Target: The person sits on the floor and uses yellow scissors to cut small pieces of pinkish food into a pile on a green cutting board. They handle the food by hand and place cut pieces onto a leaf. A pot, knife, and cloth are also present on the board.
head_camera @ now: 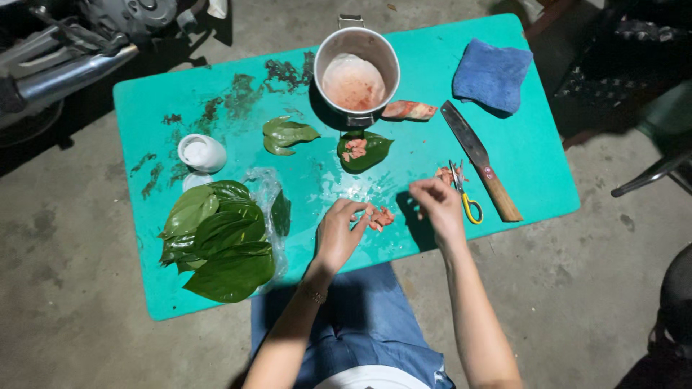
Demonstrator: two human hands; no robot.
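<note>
Near edge of green table [533, 166] on concrete floor: left hand [337, 234], fingers curled, pinching pink pieces [380, 216], right hand [438, 209] loosely closed just right of them, grip unclear, beside scissors [467, 203]; leaf stack [220, 241] left; beyond, white cup [202, 153], pot [357, 68] holding pinkish residue.

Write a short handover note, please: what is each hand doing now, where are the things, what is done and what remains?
Left hand: fingertips on small pinkish pieces.
Right hand: fingers pinched, beside yellow-handled scissors; whether it grips anything is unclear.
Done: one leaf near the pot carries pieces.
Left: leaf stack unfilled; folded leaf lies apart.
</note>
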